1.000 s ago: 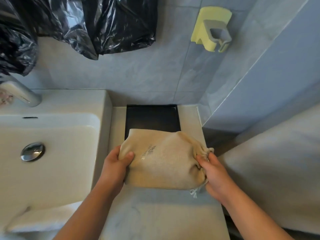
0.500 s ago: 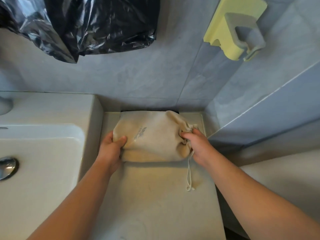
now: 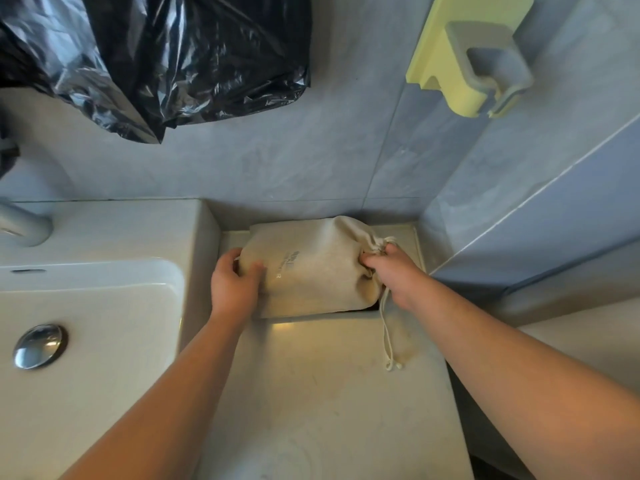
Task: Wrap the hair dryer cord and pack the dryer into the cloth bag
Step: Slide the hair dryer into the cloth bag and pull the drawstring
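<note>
Two hands hold the cloth bag [image 3: 311, 268], which lies bulging and full on its side at the back of the counter [image 3: 329, 393], against the wall, over a dark recess whose edge shows beneath it. The dryer itself is hidden, presumably inside. At the bag's nine o'clock, the left hand [image 3: 235, 282] grips the closed end, likely to steady it. At three o'clock, the right hand [image 3: 391, 271] is closed on the gathered mouth, probably to keep it cinched. The drawstring [image 3: 388, 337] trails loose toward five o'clock. Further out, the sink [image 3: 104, 306] sits at nine o'clock.
</note>
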`<state>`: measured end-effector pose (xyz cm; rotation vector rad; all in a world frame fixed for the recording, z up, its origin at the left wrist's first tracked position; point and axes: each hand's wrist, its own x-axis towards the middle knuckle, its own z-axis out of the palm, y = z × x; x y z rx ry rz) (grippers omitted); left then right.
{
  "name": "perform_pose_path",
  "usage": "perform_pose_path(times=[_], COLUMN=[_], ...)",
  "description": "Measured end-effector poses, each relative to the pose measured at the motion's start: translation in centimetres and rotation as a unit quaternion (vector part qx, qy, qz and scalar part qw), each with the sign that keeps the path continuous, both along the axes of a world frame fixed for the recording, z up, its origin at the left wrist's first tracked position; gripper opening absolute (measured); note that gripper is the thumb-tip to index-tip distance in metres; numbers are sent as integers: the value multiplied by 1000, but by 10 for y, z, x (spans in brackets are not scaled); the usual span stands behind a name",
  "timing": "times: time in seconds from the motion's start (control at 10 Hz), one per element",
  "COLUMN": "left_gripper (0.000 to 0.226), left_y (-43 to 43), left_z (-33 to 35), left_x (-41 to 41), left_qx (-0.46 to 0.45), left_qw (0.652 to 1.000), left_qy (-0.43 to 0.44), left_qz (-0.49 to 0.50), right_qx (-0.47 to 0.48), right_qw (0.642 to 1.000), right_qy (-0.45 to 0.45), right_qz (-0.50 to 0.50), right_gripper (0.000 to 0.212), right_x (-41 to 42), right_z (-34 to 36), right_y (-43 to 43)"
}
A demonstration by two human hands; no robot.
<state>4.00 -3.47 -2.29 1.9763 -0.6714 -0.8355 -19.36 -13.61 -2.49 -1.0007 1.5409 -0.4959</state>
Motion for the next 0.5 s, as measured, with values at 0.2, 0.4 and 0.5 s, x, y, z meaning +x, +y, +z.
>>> perform_pose_path(times=[0.2,0.4,0.5], left_gripper=[58,59,59], left_y=[13,31,37], left_z=[21,39,46], left_x=[3,-1,2], left_qx=[70,126,151], left_qw=[989,938,917], left_qy=[-73,-209,-244], left_qz=[-105,-247,-279], right_qx=[-92,-176,-208], right_qw=[966,880,865], right_qy=[183,292,306], right_qz=[156,329,339], right_gripper=[49,44,38], right_x=[-9,-27,-38], right_z=[18,48,72], right_y=[19,56,71])
